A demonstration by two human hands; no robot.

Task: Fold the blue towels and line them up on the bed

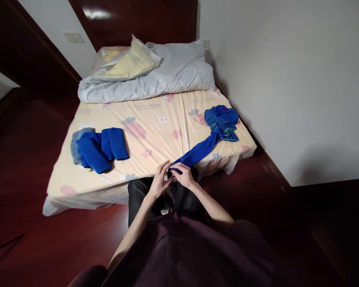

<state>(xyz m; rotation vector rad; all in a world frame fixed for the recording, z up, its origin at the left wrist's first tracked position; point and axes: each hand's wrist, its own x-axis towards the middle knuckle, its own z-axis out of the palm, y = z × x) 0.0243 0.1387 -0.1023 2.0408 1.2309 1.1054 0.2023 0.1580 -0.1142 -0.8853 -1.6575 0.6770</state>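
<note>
My left hand (160,179) and my right hand (183,175) meet over my lap at the bed's front edge. Both have their fingers closed on the near end of a long blue sock (197,152). From there the sock stretches away to the right across the mattress. Its far end touches a crumpled bundle of blue clothing (221,119) with green edging. On the left part of the bed lie several folded blue pieces (115,144), similar in fabric, beside a folded grey-blue piece (77,145).
The bed's pale yellow sheet (155,147) has carrot and rabbit prints. A grey-white quilt (179,71) and a yellow pillow (134,59) lie at the headboard (143,20). A white wall (293,87) borders the right side; dark red floor (24,191) is on the left.
</note>
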